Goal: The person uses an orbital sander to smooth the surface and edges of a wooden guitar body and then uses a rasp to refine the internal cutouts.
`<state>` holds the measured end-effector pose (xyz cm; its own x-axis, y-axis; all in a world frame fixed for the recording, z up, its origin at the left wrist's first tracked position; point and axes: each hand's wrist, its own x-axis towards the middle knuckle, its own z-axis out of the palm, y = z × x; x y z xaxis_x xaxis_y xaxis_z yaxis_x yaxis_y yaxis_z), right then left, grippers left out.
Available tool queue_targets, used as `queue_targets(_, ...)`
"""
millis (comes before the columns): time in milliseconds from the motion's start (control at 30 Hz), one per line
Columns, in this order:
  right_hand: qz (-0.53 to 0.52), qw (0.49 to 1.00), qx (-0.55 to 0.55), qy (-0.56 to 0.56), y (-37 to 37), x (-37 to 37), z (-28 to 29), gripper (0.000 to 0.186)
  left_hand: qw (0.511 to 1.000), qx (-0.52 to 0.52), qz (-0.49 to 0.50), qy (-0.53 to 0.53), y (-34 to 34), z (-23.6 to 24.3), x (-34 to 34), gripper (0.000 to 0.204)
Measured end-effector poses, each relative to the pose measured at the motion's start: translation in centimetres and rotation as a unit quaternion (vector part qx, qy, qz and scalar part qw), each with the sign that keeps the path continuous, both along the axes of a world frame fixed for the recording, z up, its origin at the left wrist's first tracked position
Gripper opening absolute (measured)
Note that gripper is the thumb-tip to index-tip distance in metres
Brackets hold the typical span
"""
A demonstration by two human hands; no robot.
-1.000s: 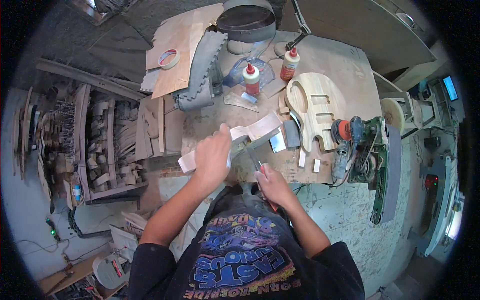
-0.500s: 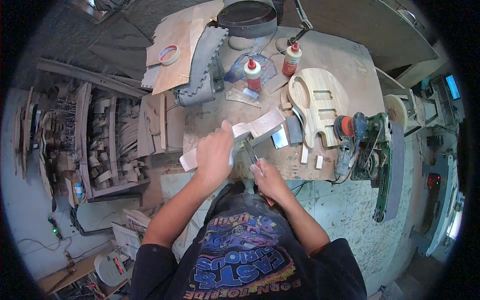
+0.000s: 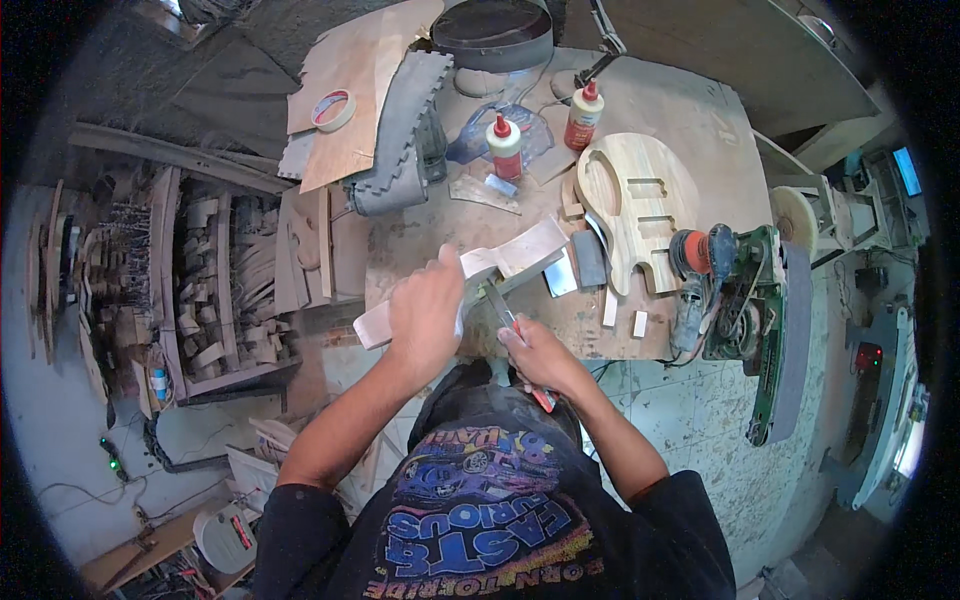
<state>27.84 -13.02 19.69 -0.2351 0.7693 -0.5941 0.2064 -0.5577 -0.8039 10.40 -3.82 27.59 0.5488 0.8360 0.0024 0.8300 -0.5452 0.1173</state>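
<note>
My left hand (image 3: 427, 312) is wrapped round a long, pale shaped piece of wood (image 3: 530, 247), pinning it at a slant above the near edge of the workbench. My fingers cover its middle; its lower left end sticks out past the palm. In my right hand (image 3: 541, 357) is a red-handled tool with a narrow metal blade (image 3: 497, 301). The blade's tip meets the underside of the wood near its step, beside a small greenish spot. Whether it is cutting in cannot be made out. The handle's red end shows below my palm.
A pale guitar body (image 3: 632, 215) lies to the right, beside an orange-padded sander (image 3: 692, 250) and a green belt sander (image 3: 765, 340). Two glue bottles (image 3: 505, 150) stand farther back. A tape roll (image 3: 333, 110) rests on sheets at the back left. Wood offcuts fill shelves (image 3: 225, 290) at left.
The wood and my left hand have shifted very slightly left. My right hand has turned a little, and more of the tool's red handle end shows.
</note>
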Motion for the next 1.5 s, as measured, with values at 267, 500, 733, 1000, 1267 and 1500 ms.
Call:
queue_targets(267,-0.029,0.999,-0.033,0.032,0.2,-0.8,-1.6,0.031,0.998,-0.057,0.019,0.034,0.6,-0.2,-0.2,0.049)
queue_targets(500,-0.06,0.989,-0.052,0.127,0.5,-1.0,-2.0,0.027,1.0,-0.002,-0.007,0.022,0.8,-0.1,-0.3,0.033)
queue_targets(733,-0.051,0.997,-0.015,0.049,-0.4,-0.7,-0.6,0.026,0.997,-0.058,0.032,0.025,0.3,0.0,0.1,0.038)
queue_targets(1000,-0.076,0.995,-0.05,0.031,-1.4,-0.6,1.6,0.027,0.997,-0.066,0.044,0.026,-0.6,0.2,0.5,0.036)
queue_targets(1267,-0.08,0.986,-0.104,0.105,-3.9,0.4,-0.4,0.031,0.998,-0.046,0.03,0.019,-0.9,0.4,0.6,0.034)
queue_targets(1500,-0.068,0.963,0.182,-0.185,-6.5,-0.9,1.5,0.033,0.998,-0.052,0.034,0.026,-1.9,1.0,1.1,0.029)
